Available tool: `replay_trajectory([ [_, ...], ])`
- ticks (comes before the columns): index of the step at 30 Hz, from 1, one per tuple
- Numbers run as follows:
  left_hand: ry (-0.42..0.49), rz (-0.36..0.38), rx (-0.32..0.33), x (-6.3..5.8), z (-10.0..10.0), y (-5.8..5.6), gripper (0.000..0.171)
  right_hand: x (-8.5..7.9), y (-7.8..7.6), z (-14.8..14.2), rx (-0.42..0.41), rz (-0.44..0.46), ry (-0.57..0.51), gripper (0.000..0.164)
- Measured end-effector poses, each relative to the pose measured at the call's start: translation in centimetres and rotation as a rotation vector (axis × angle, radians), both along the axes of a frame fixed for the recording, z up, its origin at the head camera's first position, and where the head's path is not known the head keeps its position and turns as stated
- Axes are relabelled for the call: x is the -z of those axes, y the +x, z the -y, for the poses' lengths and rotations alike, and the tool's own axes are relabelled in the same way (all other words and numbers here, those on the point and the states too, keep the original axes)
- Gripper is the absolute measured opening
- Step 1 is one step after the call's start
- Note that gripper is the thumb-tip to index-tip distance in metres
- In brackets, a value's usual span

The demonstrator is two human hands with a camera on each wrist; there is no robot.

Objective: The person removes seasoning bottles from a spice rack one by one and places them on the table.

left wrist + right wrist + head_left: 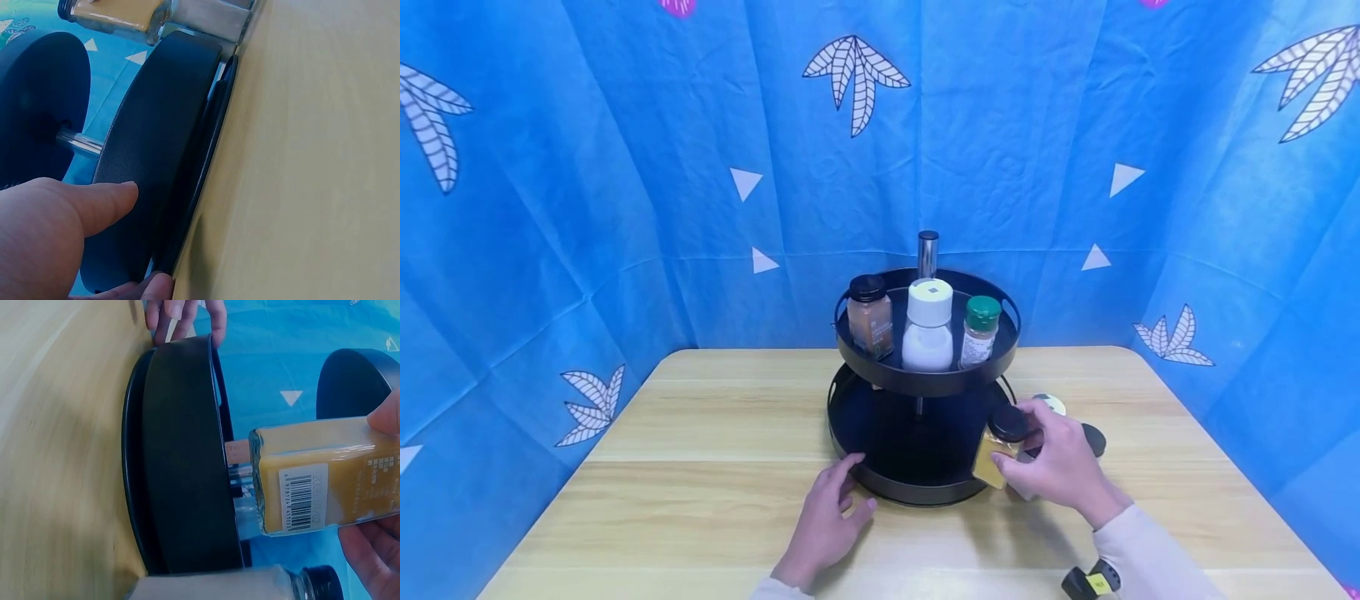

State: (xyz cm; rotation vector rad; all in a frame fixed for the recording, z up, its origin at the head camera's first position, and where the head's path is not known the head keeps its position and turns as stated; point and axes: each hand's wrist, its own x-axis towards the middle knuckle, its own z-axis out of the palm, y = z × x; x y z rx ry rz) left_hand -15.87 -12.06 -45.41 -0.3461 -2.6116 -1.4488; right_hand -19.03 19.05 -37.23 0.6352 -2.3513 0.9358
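Note:
My right hand (1060, 465) grips a square glass jar of yellow powder with a black lid (992, 458), tilted at the right front rim of a two-tier black turntable (917, 493). A barcode label shows on the jar (312, 481) in the right wrist view. At the turntable's left front, my left hand (826, 523) touches the lower tier's rim with its fingertips, thumb apart. The upper tier (917, 383) carries a black-lidded jar of brown powder (870, 325), a white bottle (927, 337) and a green-capped shaker (979, 333).
Right of the turntable, partly behind my right hand, stand containers with a white lid (1051, 404) and a black lid (1093, 439). A clear black-capped bottle (212, 587) lies close to the lower rim in the right wrist view. Blue curtains (700, 167) surround the wooden table (700, 500).

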Motion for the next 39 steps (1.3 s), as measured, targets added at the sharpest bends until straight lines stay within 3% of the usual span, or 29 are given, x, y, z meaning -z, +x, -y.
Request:
replay_trajectory([
  [18,-0.009,0.005,0.001,-0.1,0.0,0.1,0.062,0.2,0.7,-2.0,-0.007,-0.056,-0.045,0.056],
  [27,-0.014,0.004,-0.001,-0.1,0.0,0.1,0.062,0.5,1.0,-2.9,0.043,-0.121,-0.041,0.055],
  [39,-0.011,0.004,-0.007,-0.2,0.0,0.1,0.061,1.2,1.3,-4.1,0.03,-0.079,-0.057,0.057],
])
